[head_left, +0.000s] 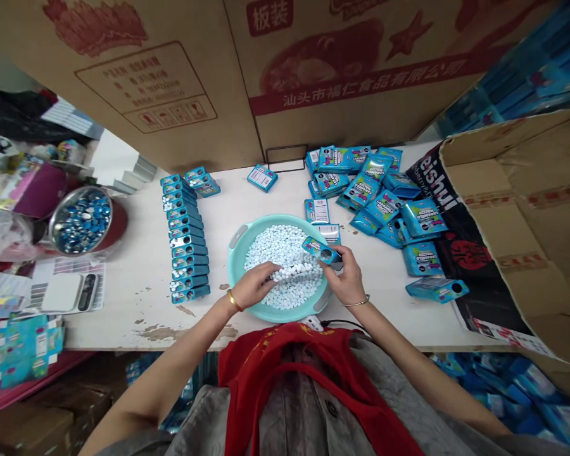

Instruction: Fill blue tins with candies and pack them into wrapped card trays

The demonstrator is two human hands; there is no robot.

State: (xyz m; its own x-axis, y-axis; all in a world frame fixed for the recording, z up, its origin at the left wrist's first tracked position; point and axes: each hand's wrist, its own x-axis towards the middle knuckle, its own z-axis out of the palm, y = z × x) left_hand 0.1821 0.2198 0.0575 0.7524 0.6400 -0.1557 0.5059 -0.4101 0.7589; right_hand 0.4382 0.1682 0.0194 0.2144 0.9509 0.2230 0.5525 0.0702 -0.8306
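Note:
A turquoise basin (234,266) in front of me holds a mass of small white candies (275,244). Over it, my left hand (253,285) grips one end of a narrow scoop (294,273) heaped with the same candies; most of the scoop's body is hidden under them. My right hand (346,278) holds a small blue candy box (319,248), tilted above the basin's right side, a dark round hole showing near its end. The scoop's far end is close to the box; whether they touch I cannot tell.
Filled blue boxes stand in a row (185,240) on the left. More blue boxes (375,190) lie heaped at the right, beside an open carton (517,228). Large cartons (171,76) wall the back. Far left are a metal bowl (118,221) and a scale (69,292).

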